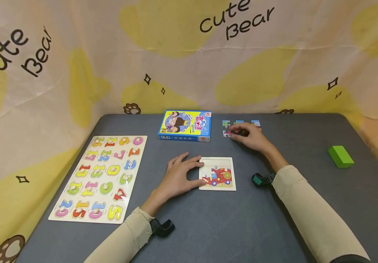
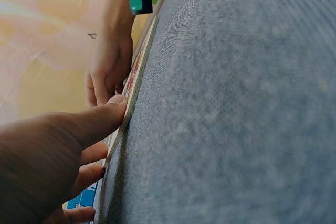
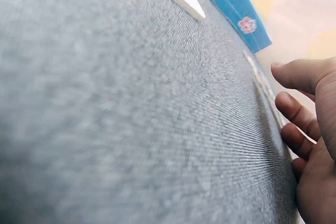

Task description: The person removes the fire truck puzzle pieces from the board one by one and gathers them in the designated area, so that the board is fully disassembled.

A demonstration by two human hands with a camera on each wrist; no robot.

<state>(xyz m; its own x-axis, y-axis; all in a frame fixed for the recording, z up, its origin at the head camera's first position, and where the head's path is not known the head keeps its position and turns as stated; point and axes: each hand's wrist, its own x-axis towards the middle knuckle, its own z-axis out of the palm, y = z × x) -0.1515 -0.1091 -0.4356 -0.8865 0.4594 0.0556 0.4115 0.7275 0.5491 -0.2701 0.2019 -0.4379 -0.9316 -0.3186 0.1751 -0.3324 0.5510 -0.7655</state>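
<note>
My left hand rests at the left side of a small square wooden puzzle board. Its thumb and fingertips lie on that edge, spread apart. The board shows a red fire engine in its lower part, while the upper strip is bare wood. Beyond it, my right hand hovers low over a group of small jigsaw pieces, thumb and forefinger apart around a pink-red piece. A green piece and a blue piece lie close by; the hand partly covers the group.
A large number peg puzzle lies on the left of the grey table. At the back stands a blue and yellow card box. A green block sits near the right edge. Behind the table hangs a patterned cloth.
</note>
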